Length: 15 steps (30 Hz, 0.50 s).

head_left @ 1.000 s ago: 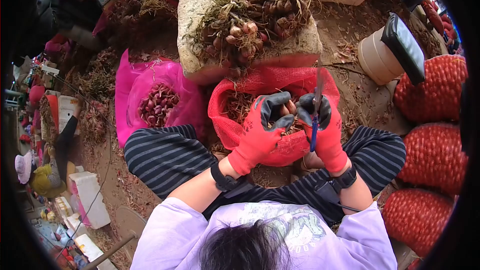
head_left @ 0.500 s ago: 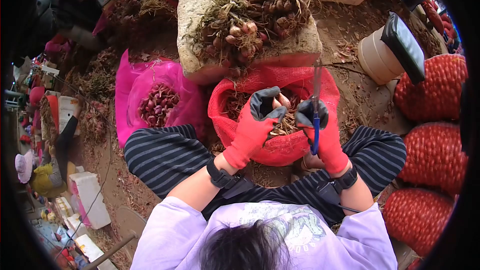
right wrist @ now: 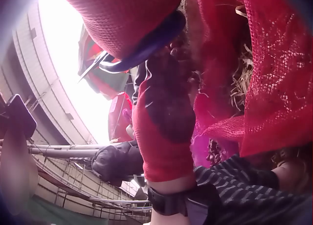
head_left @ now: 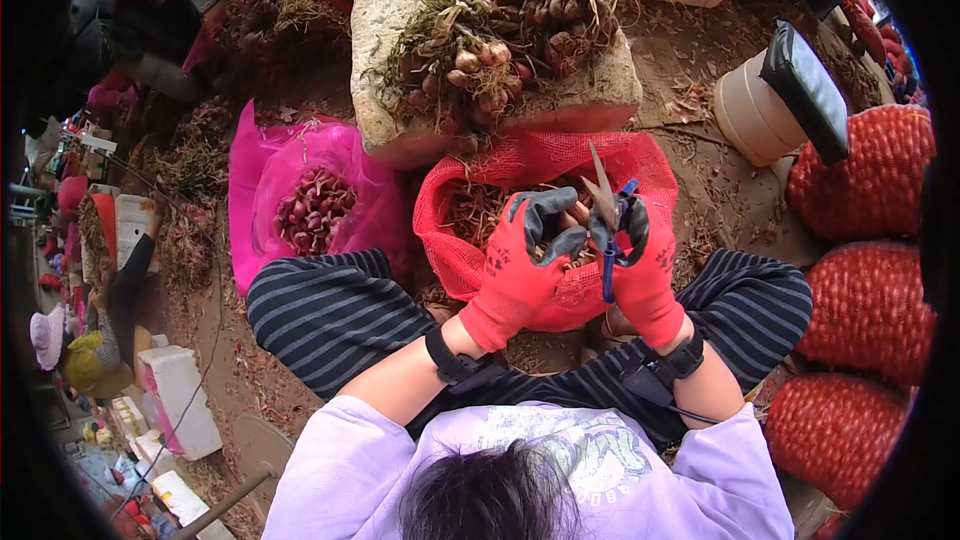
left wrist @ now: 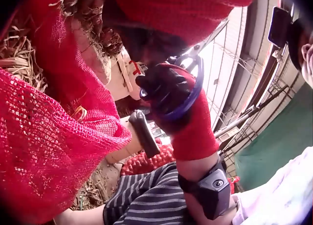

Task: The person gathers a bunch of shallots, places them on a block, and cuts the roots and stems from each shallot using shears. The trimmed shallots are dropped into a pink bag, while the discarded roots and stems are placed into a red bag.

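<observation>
In the head view the left hand, in a red glove with dark palm, curls its fingers and thumb round shallots, mostly hidden by the glove. Close on its right, the right hand grips blue-handled scissors, their blades apart and pointing up and to the left. Both hands are over a red mesh bag holding dry trimmings. The left wrist view shows the blue handle around the right hand's fingers. The right wrist view shows the left glove below the scissors.
A pink bag of shallots lies at the left. Bunched shallots rest on a pale foam block beyond the red bag. At the right are a white bucket and several full red sacks.
The left hand moved away to the left, then came back beside the right hand. The scissors turned from nearly upright to leaning left, and their blades have spread.
</observation>
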Each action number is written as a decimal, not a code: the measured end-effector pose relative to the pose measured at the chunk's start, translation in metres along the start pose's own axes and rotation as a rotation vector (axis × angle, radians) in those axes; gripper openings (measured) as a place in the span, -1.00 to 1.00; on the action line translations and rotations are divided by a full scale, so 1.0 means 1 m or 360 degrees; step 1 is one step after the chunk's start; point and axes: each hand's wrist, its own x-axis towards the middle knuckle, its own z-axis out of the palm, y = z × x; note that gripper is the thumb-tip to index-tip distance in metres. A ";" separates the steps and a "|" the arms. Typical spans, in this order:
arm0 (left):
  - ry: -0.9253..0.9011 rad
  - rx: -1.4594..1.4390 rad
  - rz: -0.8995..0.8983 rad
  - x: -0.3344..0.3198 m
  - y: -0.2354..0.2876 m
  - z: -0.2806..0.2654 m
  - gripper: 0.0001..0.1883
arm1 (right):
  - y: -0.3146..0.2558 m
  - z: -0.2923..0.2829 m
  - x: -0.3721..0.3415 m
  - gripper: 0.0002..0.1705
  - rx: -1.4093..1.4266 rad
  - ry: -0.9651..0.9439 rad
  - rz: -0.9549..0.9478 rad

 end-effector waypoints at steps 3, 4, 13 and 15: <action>0.0098 -0.0456 -0.0307 -0.002 -0.006 0.004 -0.63 | 0.010 0.006 -0.005 -0.63 0.0108 -0.0061 0.0087; 0.0138 -0.0492 -0.0323 0.001 -0.006 0.004 -0.63 | 0.009 0.007 -0.006 -0.68 0.0212 -0.0078 0.0117; 0.0170 -0.0830 -0.0539 0.005 -0.020 -0.007 -0.61 | 0.009 0.008 -0.005 -0.82 0.1060 -0.0079 0.0599; 0.0148 -0.0744 -0.0428 0.002 -0.018 -0.003 -0.62 | -0.006 0.006 0.005 -0.79 0.0722 -0.0008 0.0370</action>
